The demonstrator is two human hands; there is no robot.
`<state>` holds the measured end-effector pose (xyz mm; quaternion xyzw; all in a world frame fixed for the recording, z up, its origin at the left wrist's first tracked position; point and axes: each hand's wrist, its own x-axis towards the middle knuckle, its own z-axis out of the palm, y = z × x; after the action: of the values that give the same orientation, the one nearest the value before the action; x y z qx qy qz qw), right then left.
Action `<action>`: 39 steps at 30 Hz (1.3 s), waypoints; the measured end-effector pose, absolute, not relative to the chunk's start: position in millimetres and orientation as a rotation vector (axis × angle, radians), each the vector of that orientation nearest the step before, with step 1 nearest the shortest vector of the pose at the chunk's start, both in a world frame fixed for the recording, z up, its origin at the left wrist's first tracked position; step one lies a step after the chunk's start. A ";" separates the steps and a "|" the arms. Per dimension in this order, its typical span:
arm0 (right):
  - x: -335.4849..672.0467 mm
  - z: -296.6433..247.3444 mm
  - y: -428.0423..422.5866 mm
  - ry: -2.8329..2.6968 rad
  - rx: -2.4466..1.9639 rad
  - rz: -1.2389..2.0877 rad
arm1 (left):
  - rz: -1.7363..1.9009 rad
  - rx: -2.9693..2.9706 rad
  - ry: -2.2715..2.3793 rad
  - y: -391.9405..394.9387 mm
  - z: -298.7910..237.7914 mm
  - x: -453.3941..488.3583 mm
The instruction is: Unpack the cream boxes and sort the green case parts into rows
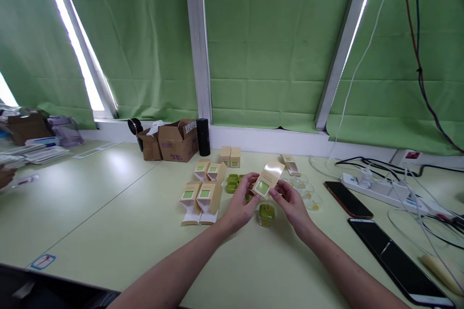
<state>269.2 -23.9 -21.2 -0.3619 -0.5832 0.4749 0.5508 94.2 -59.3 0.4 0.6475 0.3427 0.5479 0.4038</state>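
Between my two hands I hold up a small cream paper box [267, 179] with a green window. My left hand [242, 204] grips its left edge, and my right hand [292, 204] pinches its lower right side. Just below stands a little glass jar with a green lid [267, 213]. Several green lids [232, 183] sit behind my left hand, partly hidden by it. Clear glass jars [311, 199] with yellow marks stand beyond my right hand. To the left are several open cream boxes [206, 196], their flaps folded out.
Two closed cream boxes [230, 157] stand at the back, and one more box [290, 164] lies behind the jars. Cardboard cartons [177, 141] and a black cylinder [203, 137] are back left. Phone [348, 199], tablet [395, 258], power strip [384, 192] and cables lie right. Another person's hand [5, 175] shows far left.
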 end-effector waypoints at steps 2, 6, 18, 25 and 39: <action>269.4 -23.9 -22.3 -1.391 -0.854 1.109 | 1.393 1.633 0.862 -59.2 -0.1 94.2; 269.4 -26.6 -21.1 -1.391 -0.843 1.127 | 1.416 1.616 0.843 -58.0 -1.9 93.9; 266.3 -18.1 -26.7 -1.249 -0.797 1.280 | 1.399 1.615 0.861 -58.7 -4.2 92.1; 266.3 -14.3 -27.7 -1.197 -0.849 1.267 | 1.465 1.804 1.152 -57.8 -4.9 92.9; 267.3 -20.4 -21.7 -1.192 -0.883 1.243 | 1.584 1.870 1.123 -53.0 -15.1 89.4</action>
<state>267.3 -21.7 -20.4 -0.3756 -0.5073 0.5290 0.5672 89.4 -53.0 -15.1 0.6765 0.4064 0.5729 0.2212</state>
